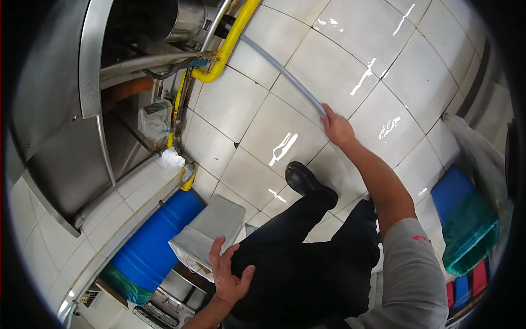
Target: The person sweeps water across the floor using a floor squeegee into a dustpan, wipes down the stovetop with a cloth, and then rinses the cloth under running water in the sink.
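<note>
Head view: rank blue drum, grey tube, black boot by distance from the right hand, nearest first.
From the right hand, as the head view shows:
1. Grey tube: in its grip, running to the upper left.
2. Black boot: on the tiles, just below the hand in the picture.
3. Blue drum: lower left, clearly farthest.

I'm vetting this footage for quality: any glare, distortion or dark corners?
Head view: white glare streaks across the floor tiles; fisheye bending toward the edges; black, rounded-off corners; the right hand and grey hose look reasonably sharp.
</note>
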`<state>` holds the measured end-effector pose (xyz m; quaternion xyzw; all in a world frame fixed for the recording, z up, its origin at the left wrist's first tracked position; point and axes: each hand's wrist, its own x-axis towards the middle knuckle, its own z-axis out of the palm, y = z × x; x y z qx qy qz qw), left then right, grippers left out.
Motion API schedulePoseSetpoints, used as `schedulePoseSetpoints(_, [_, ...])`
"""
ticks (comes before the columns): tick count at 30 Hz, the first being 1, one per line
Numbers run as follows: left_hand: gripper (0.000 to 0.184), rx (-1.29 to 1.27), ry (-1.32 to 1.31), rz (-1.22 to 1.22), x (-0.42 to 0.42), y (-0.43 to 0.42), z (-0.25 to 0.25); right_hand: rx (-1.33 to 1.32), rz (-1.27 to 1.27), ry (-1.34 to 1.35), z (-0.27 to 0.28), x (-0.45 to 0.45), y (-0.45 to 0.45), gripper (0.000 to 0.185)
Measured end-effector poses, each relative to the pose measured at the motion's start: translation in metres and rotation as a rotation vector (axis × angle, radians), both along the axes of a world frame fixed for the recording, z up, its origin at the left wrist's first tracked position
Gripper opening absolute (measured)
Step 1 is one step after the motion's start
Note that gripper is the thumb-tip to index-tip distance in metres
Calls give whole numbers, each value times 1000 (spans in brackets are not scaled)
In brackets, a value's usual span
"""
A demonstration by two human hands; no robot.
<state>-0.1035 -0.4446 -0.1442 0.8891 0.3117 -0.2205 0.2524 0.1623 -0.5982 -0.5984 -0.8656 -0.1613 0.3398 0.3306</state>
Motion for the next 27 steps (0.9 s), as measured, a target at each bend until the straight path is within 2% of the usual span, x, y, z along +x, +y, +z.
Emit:
schedulePoseSetpoints(4, [57,1,5,21,6,-5,4,-38,67,-92,2,17,-5,44])
schedulePoseSetpoints(8, [53,-27,10,34,4,-11,7,-88,60,-168,8,3,-91,44])
schedulePoseSetpoints(13, [52,-39,51,14,3,-17,11,-265,53,-130,51,-5,-190,43])
schedulePoseSetpoints(19, [52,-53,44,21,3,-19,11,-294,57,-268,73,-7,-275,45])
schedulePoseSetpoints(23, [53,-33,54,25,4,-20,10,-300,12,-206,64,-31,-294,47])
schedulePoseSetpoints(27, [53,-40,54,40,8,-23,9,-237,-42,-191,59,-55,-233,44])
